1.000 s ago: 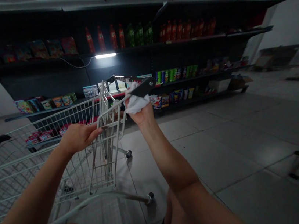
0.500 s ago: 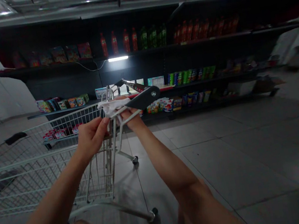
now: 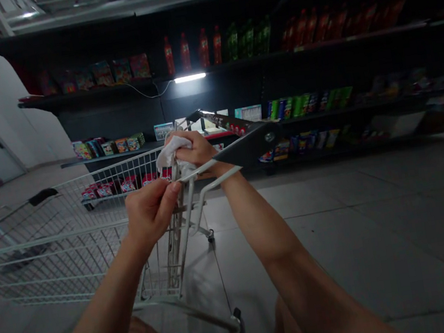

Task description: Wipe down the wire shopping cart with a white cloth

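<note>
A wire shopping cart [image 3: 86,229] stands in front of me, its handle end toward the right. My left hand [image 3: 151,207] is closed around the cart's upper rim near the rear corner, thumb along the top. Bunched in my right hand [image 3: 198,147] is a white cloth [image 3: 173,148], pressed against the metal frame just below the cart's handle [image 3: 226,122]. My right forearm passes under the dark plastic handle bracket [image 3: 254,142]. The fingertips of the right hand are partly covered by the cloth.
Dark store shelves run behind the cart, with red bottles [image 3: 204,47] and green bottles [image 3: 248,40] on the upper shelf. A light tube [image 3: 190,78] glows beneath it. Small boxes [image 3: 110,148] line the lower shelf. A cart wheel [image 3: 235,321] rests on the tiled floor near my legs.
My right hand has moved up with the cloth, from beneath the bracket onto the frame's top. The left hand keeps its hold on the rim. The view has shifted slightly left.
</note>
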